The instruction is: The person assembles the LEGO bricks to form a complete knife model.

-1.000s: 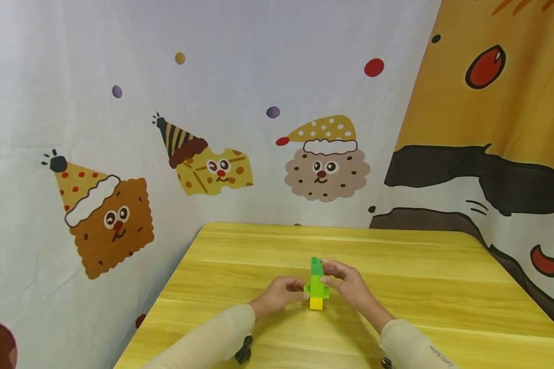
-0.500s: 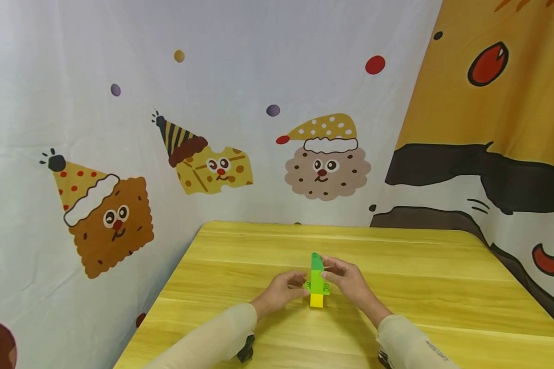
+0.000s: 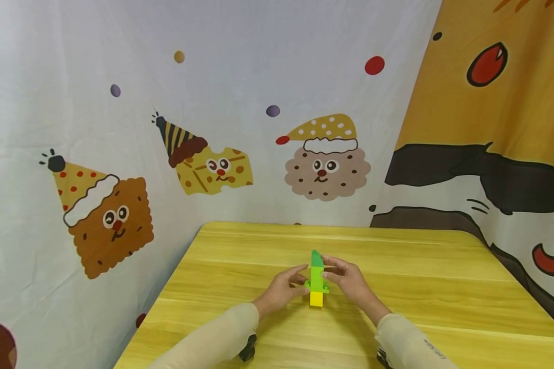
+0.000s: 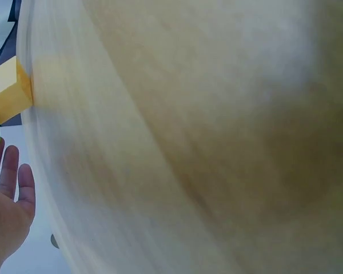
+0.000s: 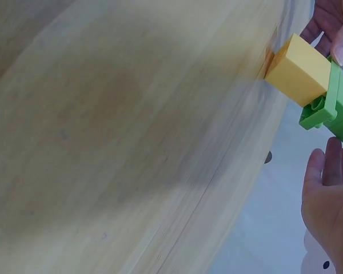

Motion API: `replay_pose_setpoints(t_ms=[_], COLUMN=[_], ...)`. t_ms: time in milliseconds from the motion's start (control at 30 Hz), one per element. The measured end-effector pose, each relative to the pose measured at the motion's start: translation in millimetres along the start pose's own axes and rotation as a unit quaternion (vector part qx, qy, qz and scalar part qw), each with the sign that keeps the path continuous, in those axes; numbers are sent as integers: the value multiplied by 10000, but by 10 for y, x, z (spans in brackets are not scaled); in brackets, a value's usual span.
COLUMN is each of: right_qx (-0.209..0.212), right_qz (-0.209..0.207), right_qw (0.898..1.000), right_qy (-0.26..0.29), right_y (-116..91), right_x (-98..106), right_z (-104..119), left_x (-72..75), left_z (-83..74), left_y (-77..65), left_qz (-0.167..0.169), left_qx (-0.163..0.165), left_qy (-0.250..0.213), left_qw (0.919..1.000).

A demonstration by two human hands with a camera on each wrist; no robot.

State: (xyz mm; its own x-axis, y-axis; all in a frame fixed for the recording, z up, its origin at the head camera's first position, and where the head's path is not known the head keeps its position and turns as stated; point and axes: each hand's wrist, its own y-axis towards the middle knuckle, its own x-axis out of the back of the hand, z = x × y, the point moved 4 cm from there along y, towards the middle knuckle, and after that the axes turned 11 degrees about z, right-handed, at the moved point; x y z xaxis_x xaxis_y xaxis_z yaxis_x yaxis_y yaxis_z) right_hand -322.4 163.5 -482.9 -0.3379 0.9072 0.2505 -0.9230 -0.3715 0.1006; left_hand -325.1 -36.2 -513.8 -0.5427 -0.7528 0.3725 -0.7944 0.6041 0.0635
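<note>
A small tower of toy building blocks stands upright on the table. Its yellow block (image 3: 316, 299) is at the bottom, below bright green blocks (image 3: 317, 278), with a dark green sloped block (image 3: 316, 259) on top. A green studded plate juts out on both sides just above the yellow block. From the left, my left hand (image 3: 279, 293) pinches the plate's side, thumb in front and index finger raised. My right hand (image 3: 348, 281) holds the upper right side between thumb and fingers. The right wrist view shows the yellow block (image 5: 300, 69) and my right fingers (image 5: 332, 157) by the green part.
The wood-grain table (image 3: 240, 251) reaches back to a white cloth (image 3: 240, 31) printed with cartoon snacks. A black device (image 3: 248, 348) sits under my left sleeve, another dark device (image 3: 382, 356) under the right one.
The tower has tipped from a slight tilt to upright, its plate studs now facing more upward. My left index finger has lifted and spread. My right hand has hardly moved.
</note>
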Motion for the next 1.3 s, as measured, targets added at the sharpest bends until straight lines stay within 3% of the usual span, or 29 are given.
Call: replay_pose_setpoints(t_ms=[467, 1100, 1300], right_qx=[7, -340, -476], right_qz=[1050, 1709, 1602], right_qw=[9937, 9820, 9822], right_qy=[-390, -732, -858], right_y=[35, 8, 2], right_x=[8, 43, 44], right_z=[-104, -208, -252], left_x=[-1, -40, -41], left_z=[12, -24, 35], left_y=[32, 15, 42], left_qz=[17, 251, 433], left_qx=[38, 93, 214], left_qy=[217, 373, 281], left_qw=[9998, 9989, 9984])
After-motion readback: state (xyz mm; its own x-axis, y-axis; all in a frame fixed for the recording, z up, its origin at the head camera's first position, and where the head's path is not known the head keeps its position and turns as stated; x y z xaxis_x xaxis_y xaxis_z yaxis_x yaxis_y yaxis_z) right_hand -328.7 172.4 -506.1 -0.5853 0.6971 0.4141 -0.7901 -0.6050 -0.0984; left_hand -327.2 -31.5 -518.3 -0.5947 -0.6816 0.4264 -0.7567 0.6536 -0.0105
